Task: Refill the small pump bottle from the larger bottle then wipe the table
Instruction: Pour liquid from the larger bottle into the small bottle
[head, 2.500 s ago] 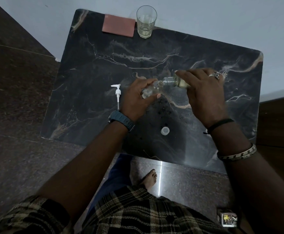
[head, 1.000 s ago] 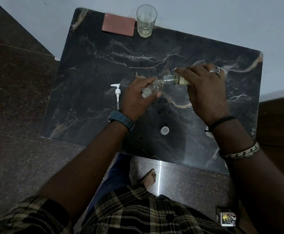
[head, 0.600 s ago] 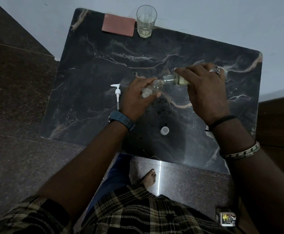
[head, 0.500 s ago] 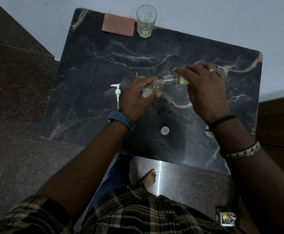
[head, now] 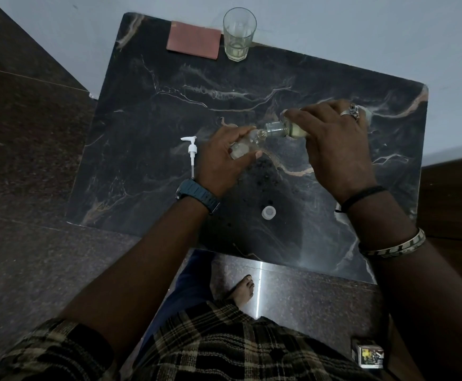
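1. Left hand (head: pixel 220 163): fingers and thumb curled round the small pump bottle (head: pixel 245 144), a clear bottle held tilted above the middle of the table (head: pixel 147 111), its open neck pointing up and to the right.
2. Right hand (head: pixel 331 144): fingers curled over the larger bottle (head: pixel 284 129), which lies nearly level with its mouth meeting the neck of the small bottle (pale yellowish liquid shows inside, behind the neck).
3. Pump head (head: pixel 192 151): white, with its dip tube, lying flat on the table just left of the left hand.
4. Cap (head: pixel 268 212): small and white, standing on the table nearer the person, between the two forearms.
5. Cloth (head: pixel 194 43): reddish, folded flat at the far edge of the table.
6. Drinking glass (head: pixel 238 34): upright just right of the cloth (a little pale liquid at the bottom).
7. Small box (head: pixel 367 356): lies on the floor, lower right.
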The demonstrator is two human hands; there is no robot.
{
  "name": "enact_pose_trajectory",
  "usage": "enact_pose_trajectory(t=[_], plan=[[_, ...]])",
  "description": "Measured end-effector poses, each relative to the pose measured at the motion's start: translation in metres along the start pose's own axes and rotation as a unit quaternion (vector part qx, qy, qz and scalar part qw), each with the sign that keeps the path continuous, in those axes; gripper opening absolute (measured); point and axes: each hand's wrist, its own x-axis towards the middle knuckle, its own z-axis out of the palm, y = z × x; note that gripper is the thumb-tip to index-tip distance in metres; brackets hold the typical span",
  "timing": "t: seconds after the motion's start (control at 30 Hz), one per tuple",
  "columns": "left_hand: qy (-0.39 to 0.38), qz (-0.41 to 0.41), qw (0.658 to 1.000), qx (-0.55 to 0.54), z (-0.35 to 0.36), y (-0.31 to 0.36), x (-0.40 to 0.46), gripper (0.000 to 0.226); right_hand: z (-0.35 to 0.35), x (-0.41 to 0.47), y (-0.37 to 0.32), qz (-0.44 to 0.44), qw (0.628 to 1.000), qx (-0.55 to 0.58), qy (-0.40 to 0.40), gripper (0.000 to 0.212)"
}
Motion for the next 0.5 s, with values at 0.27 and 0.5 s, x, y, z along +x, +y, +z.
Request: enact_pose_trajectory(t=[0.27, 0.5], plan=[[0.005, 0.005, 1.000, -0.008, 0.0015, -0.0009, -0.0014, 0.047, -0.0008, -0.0002, -0.0006, -0.004, 1.000, -0.004, 0.003, 0.055], [0.001, 0.010, 1.000, 0.001, 0.0018, -0.0025, -0.0018, 0.048, -0.0023, -0.0004, -0.0010, -0.005, 1.000, -0.008, -0.001, 0.055]])
